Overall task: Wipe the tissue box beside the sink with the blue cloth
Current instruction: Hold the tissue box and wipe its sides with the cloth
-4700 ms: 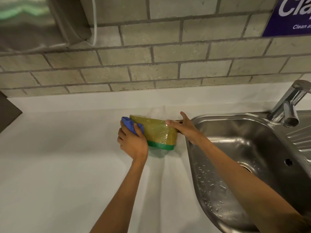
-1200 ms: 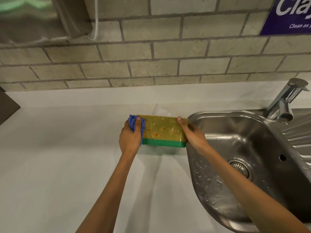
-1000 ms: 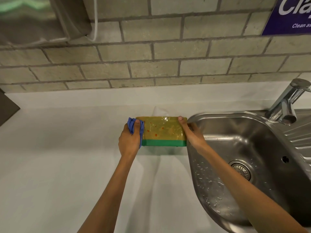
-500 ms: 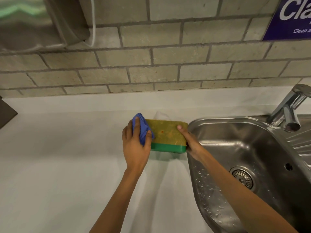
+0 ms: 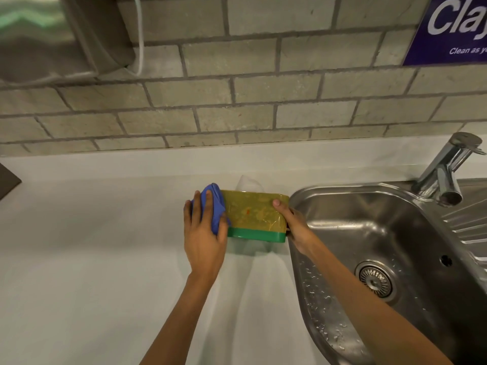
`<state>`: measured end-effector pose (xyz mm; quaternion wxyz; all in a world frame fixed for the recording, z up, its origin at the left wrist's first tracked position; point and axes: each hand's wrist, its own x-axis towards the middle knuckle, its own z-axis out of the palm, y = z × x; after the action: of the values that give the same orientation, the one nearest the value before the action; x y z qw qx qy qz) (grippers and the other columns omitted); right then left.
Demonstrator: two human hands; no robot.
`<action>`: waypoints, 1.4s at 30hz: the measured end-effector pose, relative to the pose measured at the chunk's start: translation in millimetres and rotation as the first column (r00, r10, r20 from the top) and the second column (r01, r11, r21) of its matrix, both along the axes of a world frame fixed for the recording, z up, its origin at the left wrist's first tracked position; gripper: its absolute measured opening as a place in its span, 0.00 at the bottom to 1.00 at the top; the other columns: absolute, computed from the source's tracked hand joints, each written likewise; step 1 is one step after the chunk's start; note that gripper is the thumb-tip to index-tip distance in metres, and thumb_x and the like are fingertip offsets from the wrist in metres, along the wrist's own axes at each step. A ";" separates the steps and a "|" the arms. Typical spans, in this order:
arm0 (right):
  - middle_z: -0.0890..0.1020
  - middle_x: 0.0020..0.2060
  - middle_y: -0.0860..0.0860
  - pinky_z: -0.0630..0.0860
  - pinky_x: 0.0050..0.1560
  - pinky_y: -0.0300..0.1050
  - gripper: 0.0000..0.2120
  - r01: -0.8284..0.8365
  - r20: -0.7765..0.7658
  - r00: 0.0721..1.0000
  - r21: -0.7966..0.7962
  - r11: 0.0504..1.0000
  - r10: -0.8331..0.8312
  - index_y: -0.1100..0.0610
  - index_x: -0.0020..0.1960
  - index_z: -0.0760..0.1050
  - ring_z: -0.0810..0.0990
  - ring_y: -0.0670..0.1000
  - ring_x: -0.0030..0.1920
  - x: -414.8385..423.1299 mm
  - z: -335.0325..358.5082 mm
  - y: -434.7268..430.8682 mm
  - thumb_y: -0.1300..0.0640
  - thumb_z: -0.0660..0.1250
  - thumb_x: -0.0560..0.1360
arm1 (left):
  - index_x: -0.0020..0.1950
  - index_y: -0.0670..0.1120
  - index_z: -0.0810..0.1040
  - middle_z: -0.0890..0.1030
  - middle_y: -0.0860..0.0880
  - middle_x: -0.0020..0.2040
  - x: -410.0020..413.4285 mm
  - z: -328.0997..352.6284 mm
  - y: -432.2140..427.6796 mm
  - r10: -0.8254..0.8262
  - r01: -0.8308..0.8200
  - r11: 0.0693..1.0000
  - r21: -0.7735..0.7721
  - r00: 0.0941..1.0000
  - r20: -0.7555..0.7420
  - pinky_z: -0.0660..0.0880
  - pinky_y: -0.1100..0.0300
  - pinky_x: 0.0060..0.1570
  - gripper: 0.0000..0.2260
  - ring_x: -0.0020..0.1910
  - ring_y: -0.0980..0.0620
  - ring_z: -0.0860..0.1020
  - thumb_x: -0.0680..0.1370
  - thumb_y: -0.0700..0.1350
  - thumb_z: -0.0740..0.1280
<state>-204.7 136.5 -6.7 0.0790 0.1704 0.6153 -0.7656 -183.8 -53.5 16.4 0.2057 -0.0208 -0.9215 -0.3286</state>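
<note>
- Pale brick tiles (image 5: 253, 59) back the white countertop (image 5: 92, 259) where we work, with a stainless-steel sink basin (image 5: 395, 233) and its chrome tap (image 5: 445, 169) at our right.
- Our olive-yellow, plastic-wrapped tissue box with a green base band (image 5: 257, 216) sits on the counter, just beside the sink's left rim, a white tissue (image 5: 247, 183) poking up behind its top edge.
- Our left hand (image 5: 204, 233) presses the bunched blue cloth (image 5: 212, 206) flat against the box's left end and near corner, fingers spread over the cloth.
- Our right hand (image 5: 292, 222) grips the box's right end, thumb on the front face, the other fingers hidden behind it.
- Compared with about a second ago, when the cloth was pinched at the left end with only a strip showing, the left hand now lies more on top of it, and the cloth has crept onto the front face.
- Almost five seconds ago the box was tipped up at an angle; now it looks level on its base.
- A purple sign (image 5: 453, 30) with white lettering hangs at upper right.
</note>
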 end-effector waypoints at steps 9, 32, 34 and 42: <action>0.83 0.50 0.56 0.78 0.47 0.44 0.36 0.010 -0.011 1.000 0.008 1.000 -0.010 0.60 0.62 0.74 0.82 0.53 0.48 1.0 -0.9 0.2 0.38 0.68 0.62 | 0.67 0.43 0.74 0.76 0.42 0.66 23.4 5.4 52.5 -0.274 0.203 0.883 -0.424 0.955 -0.113 0.71 0.39 0.60 0.24 0.66 0.38 0.73 0.72 0.49 0.58; 0.82 0.50 0.53 0.78 0.42 0.42 0.25 -0.026 -0.001 1.000 0.053 0.998 0.026 0.56 0.58 0.72 0.82 0.51 0.49 -4.2 -5.6 3.8 0.41 0.67 0.69 | 0.65 0.40 0.76 0.75 0.35 0.65 -0.9 7.0 37.6 0.018 -0.044 0.980 -0.194 0.991 -0.131 0.72 0.38 0.62 0.23 0.65 0.30 0.71 0.80 0.52 0.53; 0.83 0.47 0.52 0.78 0.42 0.42 0.23 -0.012 -0.012 1.000 0.057 0.998 0.013 0.56 0.56 0.74 0.82 0.50 0.46 -4.4 -6.8 4.7 0.40 0.66 0.69 | 0.65 0.41 0.76 0.76 0.37 0.65 4.0 8.7 55.8 -0.050 0.014 0.968 -0.251 0.989 -0.140 0.70 0.38 0.62 0.23 0.66 0.33 0.72 0.78 0.53 0.56; 0.83 0.45 0.51 0.78 0.43 0.43 0.23 -0.023 -0.021 0.999 0.064 0.998 0.024 0.57 0.55 0.75 0.82 0.50 0.45 -7.9 -10.0 8.4 0.41 0.67 0.69 | 0.66 0.42 0.75 0.76 0.38 0.66 15.4 -20.8 25.8 -0.155 0.068 0.926 -0.372 0.965 -0.210 0.71 0.40 0.61 0.23 0.65 0.33 0.72 0.78 0.54 0.55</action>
<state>-212.6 144.9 -16.8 0.0757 0.1572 0.6423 -0.7463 -168.4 -27.7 -4.5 0.2868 -0.1499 -0.9326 -0.1600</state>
